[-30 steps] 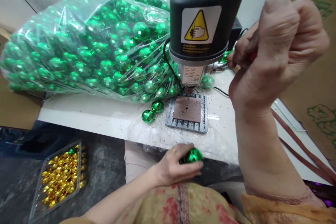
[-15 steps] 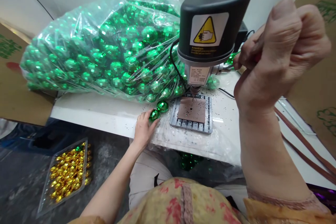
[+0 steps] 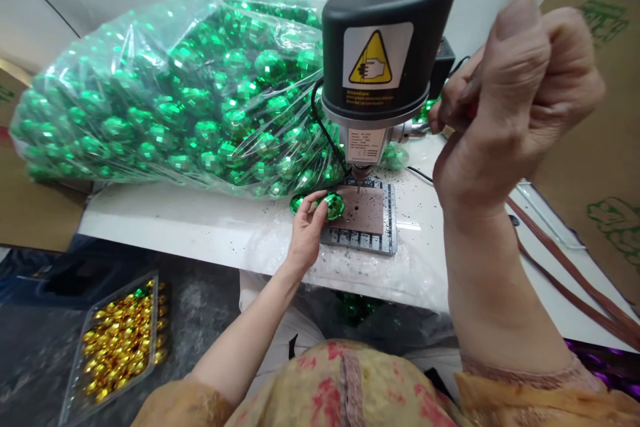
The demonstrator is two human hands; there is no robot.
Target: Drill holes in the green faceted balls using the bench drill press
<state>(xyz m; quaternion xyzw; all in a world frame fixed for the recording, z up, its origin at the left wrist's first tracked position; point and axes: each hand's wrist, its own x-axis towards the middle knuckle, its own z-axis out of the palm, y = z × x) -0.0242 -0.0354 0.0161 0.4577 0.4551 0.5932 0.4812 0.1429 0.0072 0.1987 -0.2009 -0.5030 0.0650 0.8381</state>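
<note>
A shiny green faceted ball [image 3: 333, 206] is pinched between the thumb and fingers of my left hand [image 3: 309, 230], over the left edge of the drill press's base plate [image 3: 390, 227]. Behind those fingers a second green ball [image 3: 296, 203] shows in part on the white table. My right hand [image 3: 515, 93] is raised beside the black drill press [image 3: 385, 47], its fingers curled round a handle that is mostly hidden. Below the drill head lies a brown square pad [image 3: 367, 210] with a small dark hole and dark specks around it.
Behind the left part of the table [image 3: 200, 217] lies a big clear bag of green balls [image 3: 175, 100]. A clear tray of gold balls [image 3: 117, 340] is at lower left. Cardboard boxes [image 3: 595, 147] flank both sides, and a brown strap [image 3: 565, 267] lies at right.
My left hand has moved right with one green ball, from the table to the base plate. My right hand keeps its grip by the drill press. The camera view has shifted slightly.
</note>
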